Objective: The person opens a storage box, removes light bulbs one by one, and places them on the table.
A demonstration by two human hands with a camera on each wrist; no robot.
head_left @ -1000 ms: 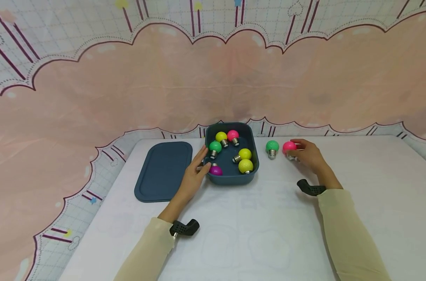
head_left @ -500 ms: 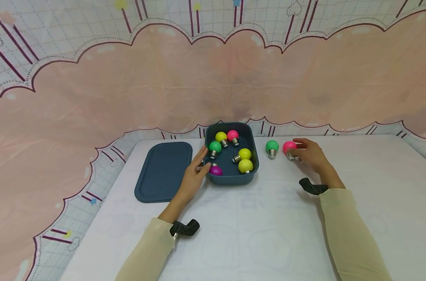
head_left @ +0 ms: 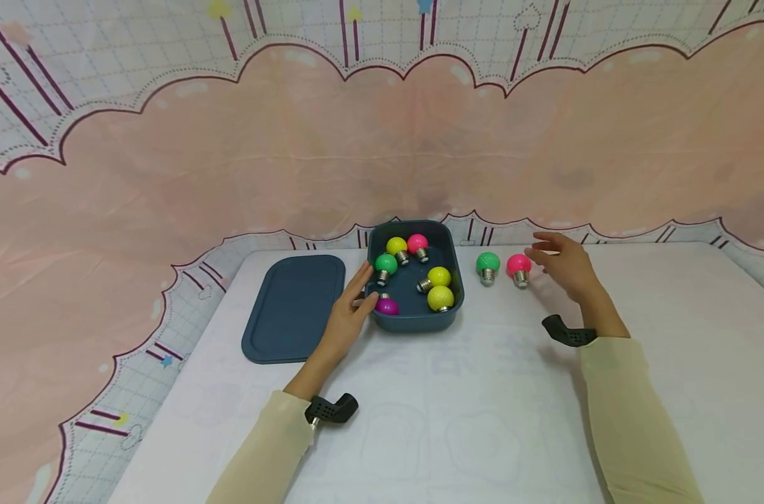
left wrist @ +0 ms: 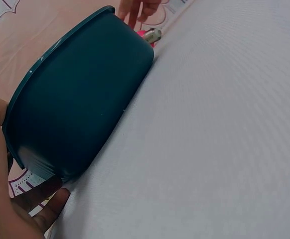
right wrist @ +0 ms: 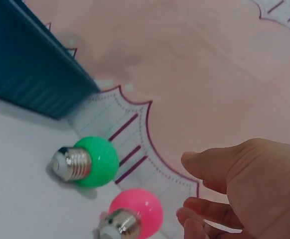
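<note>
Inside the blue box (head_left: 416, 323) lie six bulbs (head_left: 441, 297); the left hand (head_left: 341, 323), fingers extended, touches its side. On the table (head_left: 457, 406), a green bulb (head_left: 487, 263) and pink bulb (head_left: 518, 265) lie near the empty, parted right hand (head_left: 569, 267).

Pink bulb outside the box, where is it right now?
In the head view, the pink bulb lies on the table right of the box, with a green bulb between them. The right wrist view shows it at the bottom middle.
</note>
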